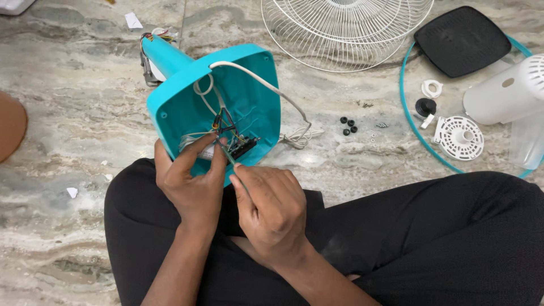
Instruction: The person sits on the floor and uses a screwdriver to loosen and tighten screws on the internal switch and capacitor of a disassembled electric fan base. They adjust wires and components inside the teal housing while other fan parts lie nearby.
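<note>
I sat on the stone floor with the blue fan base tipped up against my knee, its open underside facing me. My left hand pinched the small black part with wires inside the base. My right hand was closed around a thin green tool, its tip touching that part. A white cord ran out of the base. Farther off lay a white wire fan guard, four little black rubber feet and a white motor cover.
</note>
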